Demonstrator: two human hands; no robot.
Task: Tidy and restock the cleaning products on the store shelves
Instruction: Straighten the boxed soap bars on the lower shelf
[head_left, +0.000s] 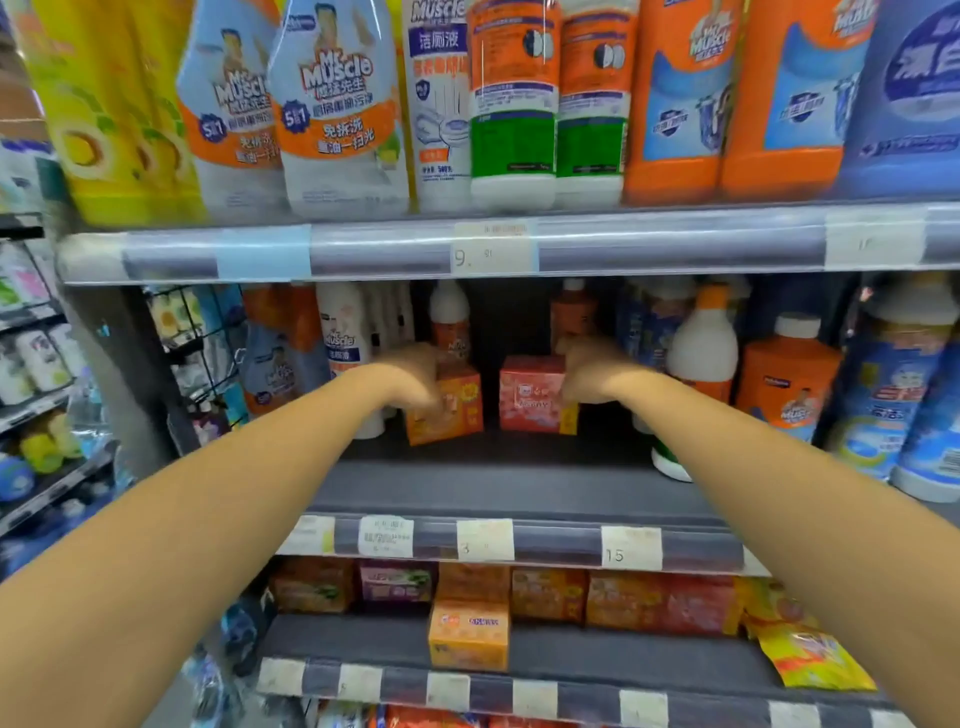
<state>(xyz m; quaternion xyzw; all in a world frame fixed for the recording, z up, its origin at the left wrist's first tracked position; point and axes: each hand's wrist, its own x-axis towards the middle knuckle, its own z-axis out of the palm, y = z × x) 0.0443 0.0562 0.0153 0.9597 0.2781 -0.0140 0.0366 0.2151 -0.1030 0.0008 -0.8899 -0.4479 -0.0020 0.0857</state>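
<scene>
- as both arms reach deep onto the middle shelf (519, 483), the left hand (415, 382) curls around an orange box (452, 405), seemingly to straighten it.
- just right of that box, the right hand (587, 374) rests against a red box (530, 395); its grip is too blurred to judge.

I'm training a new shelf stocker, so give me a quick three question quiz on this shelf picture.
1. True or false: the left hand is on the orange box.
2. The right hand touches which box: A orange, B pink, C yellow?
3. Which shelf holds both boxes?

Key: 1 true. 2 B, the pink box. 3 the middle shelf, with both boxes set far back.
</scene>
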